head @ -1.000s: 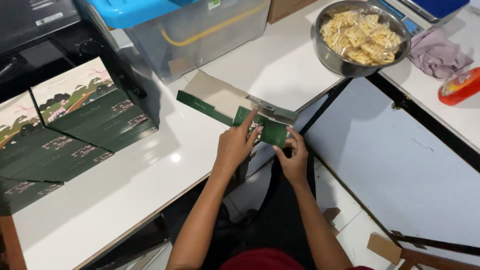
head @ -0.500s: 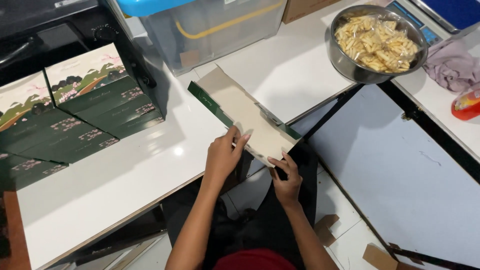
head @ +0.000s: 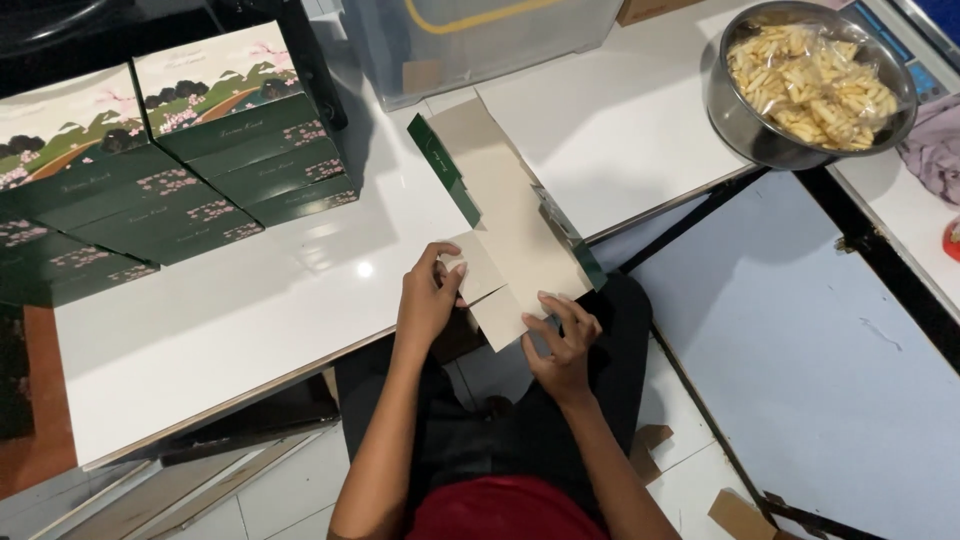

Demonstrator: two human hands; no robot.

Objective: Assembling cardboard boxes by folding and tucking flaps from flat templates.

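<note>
An unfolded cardboard box blank [head: 505, 205], grey-brown inside with dark green outer edges, lies at the front edge of the white table [head: 250, 300]. My left hand [head: 428, 300] pinches its near-left flap. My right hand [head: 560, 340] presses fingertips on the near end of the blank, which overhangs the table edge above my lap.
Stacks of finished dark green boxes with landscape lids [head: 170, 150] fill the table's left. A clear plastic bin [head: 480, 40] stands at the back. A steel bowl of bagged pale snack sticks [head: 810, 85] sits at right, next to a purple cloth [head: 935, 150]. Cardboard scraps [head: 740, 515] lie on the floor.
The blank was folded with its green side up between my hands; it has been opened out flat, inside face up. Both hands shifted to its near end.
</note>
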